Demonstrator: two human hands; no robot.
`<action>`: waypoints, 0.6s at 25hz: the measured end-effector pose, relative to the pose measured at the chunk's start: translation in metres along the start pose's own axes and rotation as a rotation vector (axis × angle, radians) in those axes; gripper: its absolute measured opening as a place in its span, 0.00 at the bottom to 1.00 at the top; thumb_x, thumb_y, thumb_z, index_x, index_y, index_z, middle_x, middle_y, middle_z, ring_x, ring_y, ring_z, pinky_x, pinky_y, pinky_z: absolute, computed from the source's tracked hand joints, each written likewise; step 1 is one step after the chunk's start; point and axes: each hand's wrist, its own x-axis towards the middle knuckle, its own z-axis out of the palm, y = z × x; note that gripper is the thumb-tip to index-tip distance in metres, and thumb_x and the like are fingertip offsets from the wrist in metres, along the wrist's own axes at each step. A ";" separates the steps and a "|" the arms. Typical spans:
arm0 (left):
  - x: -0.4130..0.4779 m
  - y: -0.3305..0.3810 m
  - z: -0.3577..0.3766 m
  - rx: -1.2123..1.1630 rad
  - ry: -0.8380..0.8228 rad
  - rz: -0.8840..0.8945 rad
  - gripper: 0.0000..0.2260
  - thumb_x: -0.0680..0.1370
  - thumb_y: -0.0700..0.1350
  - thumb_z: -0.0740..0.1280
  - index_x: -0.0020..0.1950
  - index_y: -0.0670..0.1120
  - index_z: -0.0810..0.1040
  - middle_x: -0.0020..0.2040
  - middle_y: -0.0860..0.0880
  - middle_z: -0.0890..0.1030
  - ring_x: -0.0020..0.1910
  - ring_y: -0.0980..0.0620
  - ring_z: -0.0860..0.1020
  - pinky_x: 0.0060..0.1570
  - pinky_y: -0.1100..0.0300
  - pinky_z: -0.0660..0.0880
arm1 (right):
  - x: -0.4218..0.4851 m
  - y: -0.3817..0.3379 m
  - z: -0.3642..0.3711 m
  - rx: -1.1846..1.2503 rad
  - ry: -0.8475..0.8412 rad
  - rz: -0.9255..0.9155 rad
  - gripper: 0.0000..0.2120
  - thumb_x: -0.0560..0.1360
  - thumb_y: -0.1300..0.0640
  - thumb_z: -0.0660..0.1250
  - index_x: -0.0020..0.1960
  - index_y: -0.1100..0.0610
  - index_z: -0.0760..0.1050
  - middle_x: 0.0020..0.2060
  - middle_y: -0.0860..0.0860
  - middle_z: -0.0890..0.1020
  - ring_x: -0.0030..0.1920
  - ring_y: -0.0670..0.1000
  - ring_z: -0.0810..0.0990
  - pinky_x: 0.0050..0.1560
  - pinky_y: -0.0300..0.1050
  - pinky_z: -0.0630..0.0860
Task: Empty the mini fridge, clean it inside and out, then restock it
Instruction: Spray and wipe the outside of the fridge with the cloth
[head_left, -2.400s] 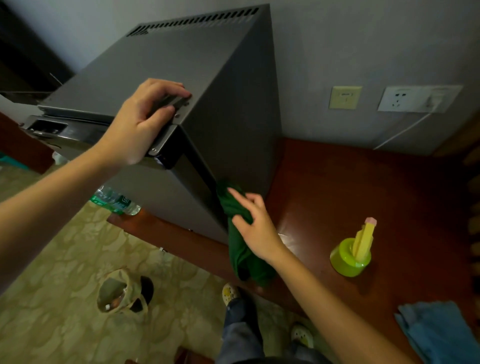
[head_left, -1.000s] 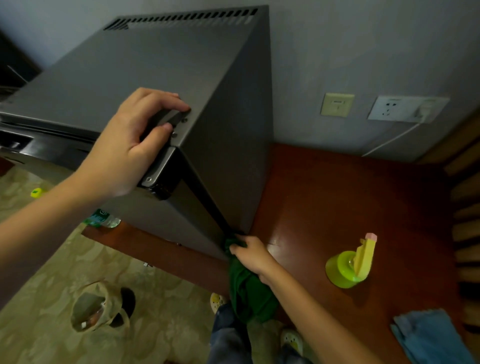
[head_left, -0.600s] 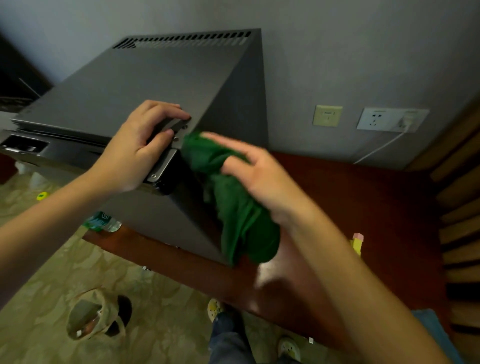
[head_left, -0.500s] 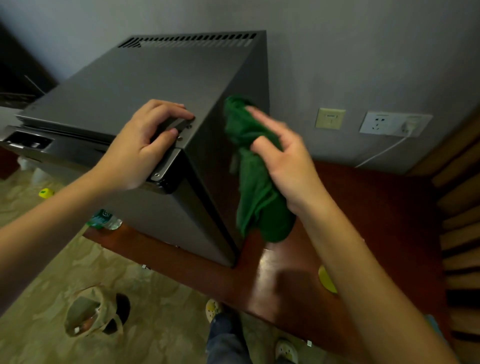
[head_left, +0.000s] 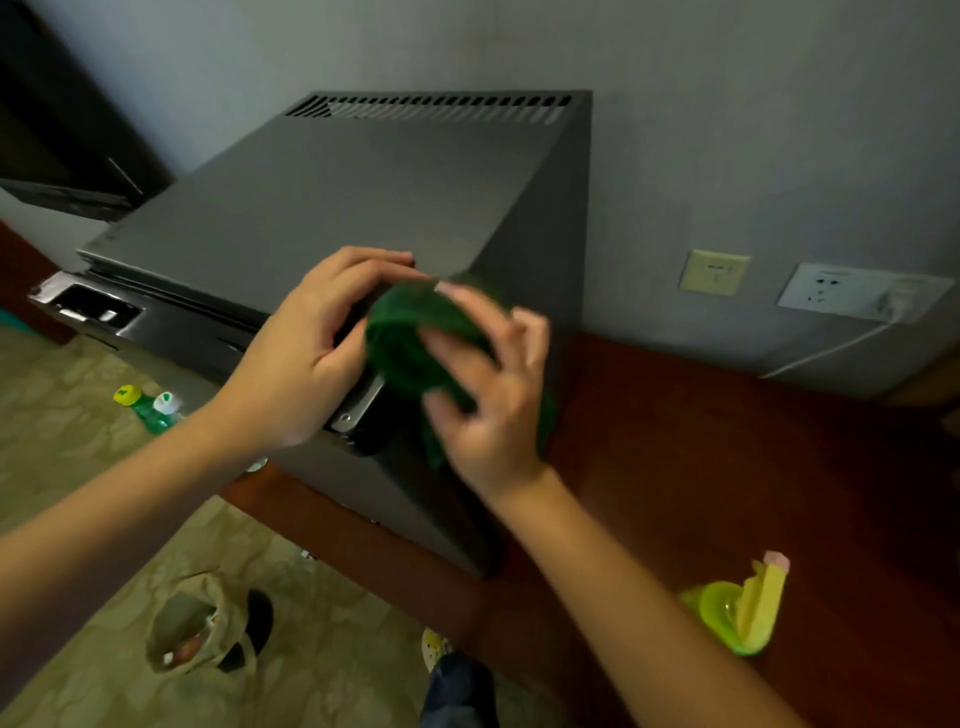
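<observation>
From the head view, the fridge (head_left: 363, 208) is standing on a glossy red-brown wooden counter (head_left: 727, 467), its back against the grey wall (head_left: 727, 130). It is a boxy cabinet in matte, brushed grey metal, with a row of narrow vent slots running along the rear edge of its flat top.

The left hand (head_left: 306, 358) is gripping the fridge's front right top corner, fingers curled over the top edge and thumb pressing against the front. Just below that hand a small shiny metal hinge plate (head_left: 358, 410) is showing.

The right hand (head_left: 488, 395) is clutching a dark green cloth (head_left: 410, 338) that is soft, fuzzy and bunched into a rounded wad. Its fingers are fanning over the wad and the thumb is tucking under it, pressing it against the same corner, touching the left hand's fingertips.

To the right of the fridge, a lime-green, round-bodied spray bottle (head_left: 737, 613) with a yellow trigger is sitting on the counter, well apart from it. On the wall to the right of the fridge, a cream square switch (head_left: 714, 273) and a white socket (head_left: 862, 291) are sitting side by side, a thin white cable (head_left: 826, 351) trailing down from the socket.

To the left of the fridge and below it, capped green plastic bottles (head_left: 148, 408) are lying on the beige patterned floor (head_left: 78, 493). A floppy tan bag (head_left: 202, 623) is gaping open in front of the fridge.
</observation>
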 end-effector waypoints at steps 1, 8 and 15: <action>0.001 0.000 0.000 0.009 0.003 -0.003 0.13 0.79 0.44 0.58 0.61 0.48 0.76 0.64 0.51 0.73 0.66 0.55 0.70 0.66 0.52 0.66 | 0.023 0.029 0.003 -0.024 0.042 0.090 0.15 0.75 0.58 0.62 0.60 0.58 0.77 0.63 0.57 0.74 0.61 0.50 0.70 0.65 0.37 0.59; 0.004 0.003 -0.002 0.024 -0.015 -0.017 0.14 0.78 0.41 0.58 0.60 0.49 0.76 0.63 0.51 0.73 0.65 0.56 0.70 0.66 0.54 0.66 | -0.040 0.139 0.020 0.075 0.074 1.054 0.23 0.78 0.63 0.62 0.72 0.54 0.66 0.71 0.60 0.66 0.71 0.61 0.65 0.71 0.51 0.60; 0.002 0.004 0.000 0.039 -0.008 -0.017 0.15 0.78 0.40 0.57 0.61 0.48 0.75 0.64 0.50 0.73 0.67 0.56 0.69 0.66 0.59 0.64 | -0.064 -0.015 0.006 0.190 -0.040 0.310 0.18 0.71 0.57 0.62 0.60 0.49 0.73 0.65 0.46 0.71 0.60 0.46 0.67 0.63 0.41 0.66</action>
